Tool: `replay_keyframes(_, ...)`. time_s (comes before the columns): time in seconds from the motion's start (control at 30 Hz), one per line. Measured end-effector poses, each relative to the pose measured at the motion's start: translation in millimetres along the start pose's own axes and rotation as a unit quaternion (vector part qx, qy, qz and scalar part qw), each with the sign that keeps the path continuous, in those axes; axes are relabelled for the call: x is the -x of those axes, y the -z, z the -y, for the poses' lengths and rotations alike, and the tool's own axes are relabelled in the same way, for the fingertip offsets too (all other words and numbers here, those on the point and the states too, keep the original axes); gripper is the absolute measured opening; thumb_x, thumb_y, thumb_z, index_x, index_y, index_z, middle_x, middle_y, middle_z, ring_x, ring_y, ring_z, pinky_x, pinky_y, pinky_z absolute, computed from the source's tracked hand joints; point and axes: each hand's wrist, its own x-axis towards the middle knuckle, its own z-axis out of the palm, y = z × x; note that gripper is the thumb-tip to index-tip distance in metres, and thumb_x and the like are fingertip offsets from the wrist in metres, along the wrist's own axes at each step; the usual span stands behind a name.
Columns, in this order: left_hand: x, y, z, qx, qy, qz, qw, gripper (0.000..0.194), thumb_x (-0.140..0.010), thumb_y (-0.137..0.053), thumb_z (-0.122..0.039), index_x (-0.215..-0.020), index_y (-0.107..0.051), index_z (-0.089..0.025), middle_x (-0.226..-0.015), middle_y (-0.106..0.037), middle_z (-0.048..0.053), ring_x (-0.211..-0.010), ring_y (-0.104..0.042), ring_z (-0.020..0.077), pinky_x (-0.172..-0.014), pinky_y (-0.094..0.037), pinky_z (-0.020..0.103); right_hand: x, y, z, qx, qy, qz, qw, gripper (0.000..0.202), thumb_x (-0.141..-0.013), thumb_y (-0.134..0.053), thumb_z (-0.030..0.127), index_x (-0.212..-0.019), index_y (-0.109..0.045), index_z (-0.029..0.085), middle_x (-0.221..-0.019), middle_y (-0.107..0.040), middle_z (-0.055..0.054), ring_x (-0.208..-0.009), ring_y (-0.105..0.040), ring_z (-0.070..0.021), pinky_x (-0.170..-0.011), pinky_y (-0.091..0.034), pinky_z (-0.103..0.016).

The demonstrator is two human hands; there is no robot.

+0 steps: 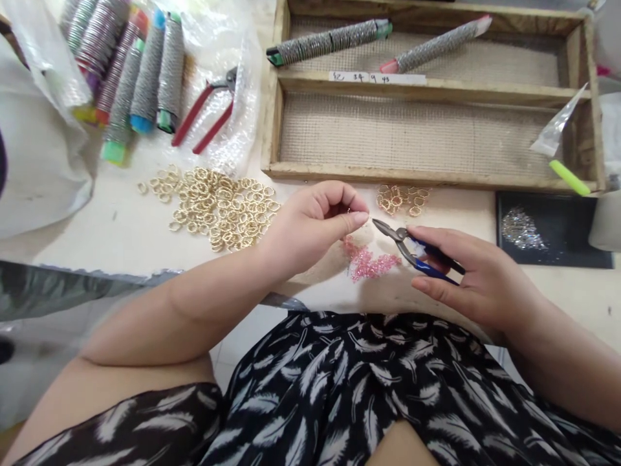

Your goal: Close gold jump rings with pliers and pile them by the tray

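Note:
My right hand (466,272) is closed round the blue handles of a pair of pliers (402,239), whose jaws point left. Just left of the jaw tips, my left hand (325,220) pinches with thumb and forefinger; what lies in the pinch is too small to make out. Below the fingertips is a heap of pink beads (371,260) on the table. Beyond the pliers sits a small group of gold rings (402,199). A larger pile of gold rings (218,207) spreads to the left of my left hand, partly behind it.
At the back stands a wooden mesh tray (422,171) with two wire-wound tubes (332,42). Red-handled pliers (208,110) lie on plastic wrap, near several more wound tubes (145,77). A black pad (577,249) with tiny shiny pieces (521,230) is at right.

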Motion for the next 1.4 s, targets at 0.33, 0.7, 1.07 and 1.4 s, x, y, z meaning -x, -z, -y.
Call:
replay_keyframes(0.33, 0, -1.5, 0, 0.038, 0.008, 0.0, 0.999, 0.008, -0.089, -0.062, -0.016, -0.082, -0.061, -0.02, -0.071, -0.065, -0.001, -0.065, -0.062, 0.0115, -0.061, -0.054, 0.027, -2, -1, 1, 0.008, 0.009, -0.007, 1.0, 0.06, -0.1, -0.069, 0.06, -0.147, -0.067, 0.023, -0.112, -0.082, -0.011, -0.071, -0.071, -0.0231, -0.066, -0.063, -0.04)
replay_keyframes(0.7, -1, -2.0, -2, 0.085, 0.014, 0.001, 0.996, 0.009, -0.085, -0.065, -0.012, -0.079, -0.063, -0.019, -0.069, -0.062, -0.003, -0.063, -0.056, 0.0093, -0.06, -0.049, 0.024, -1, 1, -1, 0.006, 0.015, 0.003, 1.0, 0.062, -0.102, -0.07, 0.056, -0.147, -0.069, 0.014, -0.112, -0.083, -0.017, -0.089, -0.081, -0.0328, -0.067, -0.066, -0.041)
replay_keyframes(1.07, 0, -0.5, 7, 0.116, 0.005, 0.018, 0.993, 0.009, -0.08, -0.075, -0.019, -0.088, -0.072, -0.018, -0.075, -0.067, -0.001, -0.064, -0.058, 0.0096, -0.059, -0.047, 0.024, -2, 1, -1, -0.024, 0.026, -0.003, 0.999, 0.059, -0.102, -0.069, 0.057, -0.145, -0.071, 0.017, -0.107, -0.083, -0.015, -0.076, -0.08, -0.03, -0.058, -0.063, -0.038)
replay_keyframes(1.4, -3, 5.0, 11, -0.04, -0.135, 0.013, 0.99, 0.01, -0.09, -0.068, -0.02, -0.083, -0.075, -0.018, -0.082, -0.07, 0.003, -0.072, -0.063, 0.0125, -0.066, -0.052, 0.027, -2, 1, -2, -0.034, 0.02, 0.004, 0.999, 0.063, -0.102, -0.068, 0.06, -0.146, -0.07, 0.015, -0.112, -0.083, -0.017, -0.08, -0.081, -0.0307, -0.061, -0.065, -0.039)
